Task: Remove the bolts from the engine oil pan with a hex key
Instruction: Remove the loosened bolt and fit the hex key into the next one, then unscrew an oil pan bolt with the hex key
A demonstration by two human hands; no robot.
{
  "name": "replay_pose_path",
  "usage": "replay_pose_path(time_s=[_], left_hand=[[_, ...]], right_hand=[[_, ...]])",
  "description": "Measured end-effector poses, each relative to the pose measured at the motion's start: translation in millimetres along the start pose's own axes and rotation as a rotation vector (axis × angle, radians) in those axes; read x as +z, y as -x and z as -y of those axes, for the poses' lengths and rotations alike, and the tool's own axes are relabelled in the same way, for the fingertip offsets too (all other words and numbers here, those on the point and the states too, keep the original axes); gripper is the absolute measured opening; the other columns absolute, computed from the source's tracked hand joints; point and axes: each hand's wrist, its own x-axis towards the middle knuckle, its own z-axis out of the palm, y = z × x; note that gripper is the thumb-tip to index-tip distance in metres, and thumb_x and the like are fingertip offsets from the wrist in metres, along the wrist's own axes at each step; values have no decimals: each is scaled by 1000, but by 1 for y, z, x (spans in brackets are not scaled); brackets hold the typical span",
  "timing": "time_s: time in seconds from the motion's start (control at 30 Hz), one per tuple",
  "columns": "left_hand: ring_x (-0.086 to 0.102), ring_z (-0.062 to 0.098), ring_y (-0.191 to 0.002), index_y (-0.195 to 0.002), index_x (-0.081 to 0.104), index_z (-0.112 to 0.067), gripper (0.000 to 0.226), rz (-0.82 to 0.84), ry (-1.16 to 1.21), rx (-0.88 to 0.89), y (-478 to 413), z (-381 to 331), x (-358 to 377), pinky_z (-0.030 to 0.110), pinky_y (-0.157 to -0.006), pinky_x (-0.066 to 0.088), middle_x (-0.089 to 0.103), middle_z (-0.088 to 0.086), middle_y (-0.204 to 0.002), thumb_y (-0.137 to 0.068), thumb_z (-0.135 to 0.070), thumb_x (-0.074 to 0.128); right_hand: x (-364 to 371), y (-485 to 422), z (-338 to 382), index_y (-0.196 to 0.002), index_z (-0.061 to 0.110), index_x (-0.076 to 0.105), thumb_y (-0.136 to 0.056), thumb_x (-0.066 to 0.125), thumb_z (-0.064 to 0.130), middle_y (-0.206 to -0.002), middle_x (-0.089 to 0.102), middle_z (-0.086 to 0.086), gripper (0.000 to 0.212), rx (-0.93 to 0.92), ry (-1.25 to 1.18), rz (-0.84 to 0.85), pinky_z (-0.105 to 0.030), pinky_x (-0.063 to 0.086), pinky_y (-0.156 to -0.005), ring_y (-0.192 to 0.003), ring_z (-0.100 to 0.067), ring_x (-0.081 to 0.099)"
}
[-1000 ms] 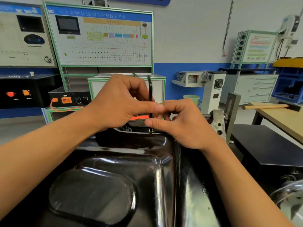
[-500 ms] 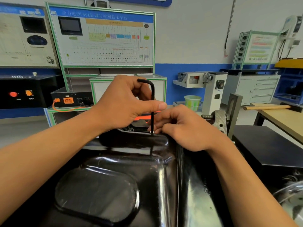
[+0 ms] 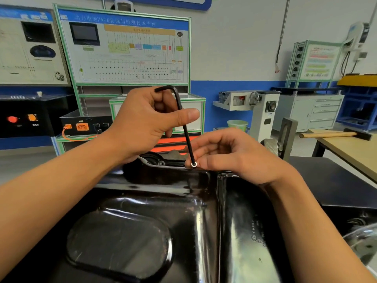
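Hex key (image 3: 184, 127) tip in a bolt (image 3: 194, 164) on the far rim of the black oil pan (image 3: 163, 201), both my hands on the job.

Risks, as I judge them: the key leans left, not square to the bolt, so turning it this way could let the tip slip out & round the socket, or skid onto the glossy pan. A freed bolt could also drop behind the rim, out of reach. Grip: my left hand (image 3: 142, 123) is clamped on the key's bend, fingers curled round the short arm, thumb out straight along the shaft. My right hand (image 3: 230, 154) is curled, fingertips just beside the bolt & key tip. Can't tell if it pinches either one.
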Motion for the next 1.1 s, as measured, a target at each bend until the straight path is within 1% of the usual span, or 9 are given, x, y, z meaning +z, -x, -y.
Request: replay_pose_path(time_s=[0.17, 0.3, 0.47, 0.53, 0.6, 0.73, 0.87, 0.97, 1.1], left_hand=[[48, 15, -52, -72, 56, 1, 47, -19, 86, -37, -1, 2, -3, 21, -48, 45, 55, 1, -60, -58, -36, 80], [51, 13, -55, -67, 55, -8, 38, -26, 195, -111, -4, 4, -3, 19, -45, 42, 56, 2, -62, -56, -33, 82], [58, 8, -51, -73, 62, -12, 24, 26, 315, -260, -5, -2, -3, 15, -35, 35, 66, 0, -64, -64, -30, 75], [60, 7, -49, -67, 69, -18, 10, 53, 408, -306, -6, -9, 3, 14, -35, 36, 69, -1, -67, -69, -28, 71], [60, 5, -49, -59, 71, -23, 14, 63, 517, -345, -7, -20, 20, 13, -36, 38, 70, -3, -67, -71, -30, 70], [59, 3, -48, -66, 68, -22, 13, 90, 695, -416, -6, -39, 82, 12, -37, 41, 69, -4, -67, -70, -34, 72], [58, 6, -47, -78, 71, -19, 19, 218, 745, -474, 1, -61, 172, 15, -38, 41, 71, 1, -70, -69, -35, 73], [52, 5, -44, -83, 73, -17, 25, 355, 681, -471, 10, -78, 244, 16, -38, 39, 69, 0, -67, -73, -40, 70], [50, 6, -47, -83, 78, -15, 23, 542, 628, -460, 33, -92, 332, 17, -41, 39, 69, 3, -68, -90, -34, 65]], right_hand=[[5, 2, 3, -115, 1, 69, -64, 85, 4, -94, 76, -13, 53, 13, -17, -14, -26, 59, -82, -81, -20, 69], [22, 0, 9, -104, -1, 72, -72, 81, -9, -85, 75, -15, 34, -1, 48, -197, -26, 60, -78, -71, -14, 69], [37, 17, 19, -100, 2, 74, -78, 81, -3, -84, 75, -16, 24, -73, 139, -440, -20, 58, -73, -70, -13, 67], [35, 32, 26, -95, 6, 74, -77, 82, -2, -82, 76, -11, 22, -119, 129, -518, -20, 58, -72, -70, -10, 69], [25, 54, 34, -89, 14, 74, -75, 84, 0, -78, 76, -8, 22, -144, 100, -598, -20, 59, -70, -70, -9, 71], [-10, 118, 48, -79, 13, 79, -61, 84, 13, -78, 76, -15, 18, -87, -219, -709, -20, 56, -61, -63, -14, 71], [-46, 194, 59, -91, 1, 72, -64, 75, 3, -88, 75, -21, 27, 6, -393, -842, -22, 58, -60, -63, -17, 70], [-71, 257, 73, -99, -1, 68, -65, 75, 3, -93, 76, -19, 35, 74, -318, -980, -24, 60, -66, -73, -20, 73], [-102, 352, 82, -96, 4, 71, -59, 82, -2, -88, 77, -15, 39, 260, -17, -1246, -26, 62, -70, -81, -25, 75]])
